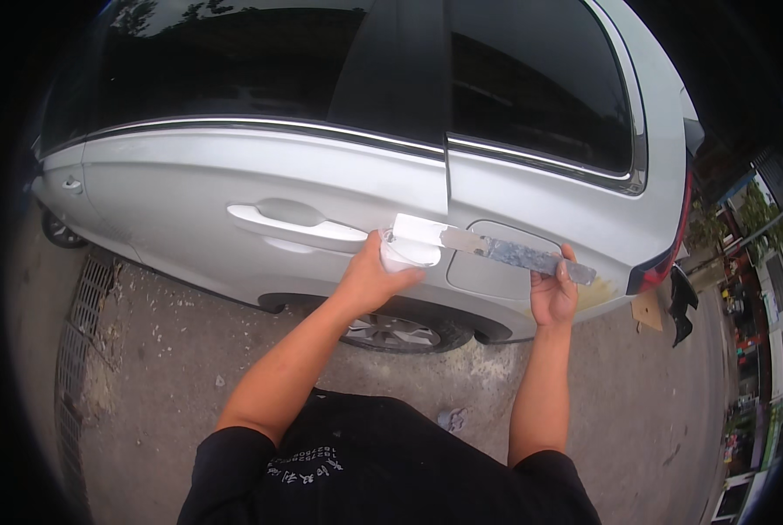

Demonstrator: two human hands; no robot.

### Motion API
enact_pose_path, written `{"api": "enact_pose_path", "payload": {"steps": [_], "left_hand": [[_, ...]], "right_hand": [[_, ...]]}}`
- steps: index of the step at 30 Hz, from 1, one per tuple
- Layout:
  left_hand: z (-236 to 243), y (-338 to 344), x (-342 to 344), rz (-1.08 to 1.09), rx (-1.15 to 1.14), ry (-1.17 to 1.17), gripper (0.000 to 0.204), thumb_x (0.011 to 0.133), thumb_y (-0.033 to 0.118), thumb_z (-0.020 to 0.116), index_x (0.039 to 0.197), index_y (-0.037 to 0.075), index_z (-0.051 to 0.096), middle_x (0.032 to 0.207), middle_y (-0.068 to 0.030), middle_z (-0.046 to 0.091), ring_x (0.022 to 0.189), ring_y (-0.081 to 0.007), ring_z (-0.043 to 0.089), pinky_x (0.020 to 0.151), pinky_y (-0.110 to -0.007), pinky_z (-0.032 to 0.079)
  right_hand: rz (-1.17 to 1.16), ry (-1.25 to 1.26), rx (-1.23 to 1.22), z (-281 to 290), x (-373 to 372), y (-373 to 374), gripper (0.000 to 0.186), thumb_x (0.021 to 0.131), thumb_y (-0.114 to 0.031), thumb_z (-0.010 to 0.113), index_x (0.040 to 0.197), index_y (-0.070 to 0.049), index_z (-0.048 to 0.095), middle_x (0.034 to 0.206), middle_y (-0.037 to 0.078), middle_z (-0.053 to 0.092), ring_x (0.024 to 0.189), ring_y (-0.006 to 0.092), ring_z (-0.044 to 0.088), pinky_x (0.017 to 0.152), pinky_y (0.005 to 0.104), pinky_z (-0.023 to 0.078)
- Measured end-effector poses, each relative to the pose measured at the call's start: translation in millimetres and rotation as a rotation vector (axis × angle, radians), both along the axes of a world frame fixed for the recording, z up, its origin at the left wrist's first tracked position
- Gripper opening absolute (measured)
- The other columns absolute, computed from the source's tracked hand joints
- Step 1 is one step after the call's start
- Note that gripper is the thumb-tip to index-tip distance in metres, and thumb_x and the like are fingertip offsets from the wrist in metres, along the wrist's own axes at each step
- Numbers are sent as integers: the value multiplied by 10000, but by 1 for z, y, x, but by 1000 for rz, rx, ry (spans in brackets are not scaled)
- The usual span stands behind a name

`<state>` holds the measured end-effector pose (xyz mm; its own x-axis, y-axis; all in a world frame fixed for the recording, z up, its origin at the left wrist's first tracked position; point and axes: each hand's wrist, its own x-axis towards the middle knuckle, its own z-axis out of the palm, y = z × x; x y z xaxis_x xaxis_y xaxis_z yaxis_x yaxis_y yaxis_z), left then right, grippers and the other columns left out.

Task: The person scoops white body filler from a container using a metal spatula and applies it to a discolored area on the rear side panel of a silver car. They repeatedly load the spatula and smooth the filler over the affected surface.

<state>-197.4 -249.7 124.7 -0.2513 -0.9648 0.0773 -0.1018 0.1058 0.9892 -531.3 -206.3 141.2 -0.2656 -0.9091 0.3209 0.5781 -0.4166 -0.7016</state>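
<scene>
My left hand (377,278) is closed round a small white cup (411,255), held in front of the silver car's rear door handle. A long flat stirring stick (518,254), crusted with grey and beige residue, lies across the cup's mouth. Its left end is coated white, and I cannot tell whether it dips inside. My right hand (553,296) pinches the stick near its grey right end, in front of the car's fuel flap (488,280). What is in the cup is hard to make out.
The silver car's side (173,188) fills the far side, its rear wheel (396,332) below my hands. A yellowish patch (597,295) marks the rear panel. A metal floor grate (83,311) runs along the left. Cardboard (646,311) and a black curved part (683,306) are at right.
</scene>
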Motion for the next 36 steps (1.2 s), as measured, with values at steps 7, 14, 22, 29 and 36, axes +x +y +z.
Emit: {"api": "enact_pose_path", "payload": {"steps": [7,14,22,29,36], "left_hand": [[-3,-1,-1,-15,12,-10,791,711,298,806,1322,-24,420,1191,-201,603,1097,-286,593,944,-368,466],[-7,24,11,-103,74,-38,798,700,257,817,1337,-12,418,1211,-184,593,1118,-266,582,962,-371,457],[-46,52,39,-226,43,-228,822,670,233,830,1353,3,434,1273,-193,570,1180,-319,566,1000,-383,445],[-109,52,74,-276,-276,-353,810,643,230,850,1334,38,473,1289,-169,557,1227,-339,516,1045,-410,407],[-126,62,97,-398,-177,-337,786,666,201,835,1353,52,485,1307,-156,555,1220,-325,527,1043,-407,416]], "right_hand": [[27,6,-13,0,-6,0,389,928,-103,608,1305,-112,515,1106,51,660,1039,236,642,917,454,553],[-14,143,14,19,2,29,409,895,-103,646,1284,-73,521,1059,66,619,1003,238,626,894,464,542],[13,507,65,32,51,70,420,846,-104,708,1230,-13,564,1003,103,631,924,213,623,780,353,522],[-132,673,321,18,137,89,401,844,-111,736,1204,2,600,994,90,661,863,153,612,759,299,498],[-119,715,375,26,159,104,412,838,-102,739,1215,-8,600,992,90,651,861,158,607,748,305,501]]}}
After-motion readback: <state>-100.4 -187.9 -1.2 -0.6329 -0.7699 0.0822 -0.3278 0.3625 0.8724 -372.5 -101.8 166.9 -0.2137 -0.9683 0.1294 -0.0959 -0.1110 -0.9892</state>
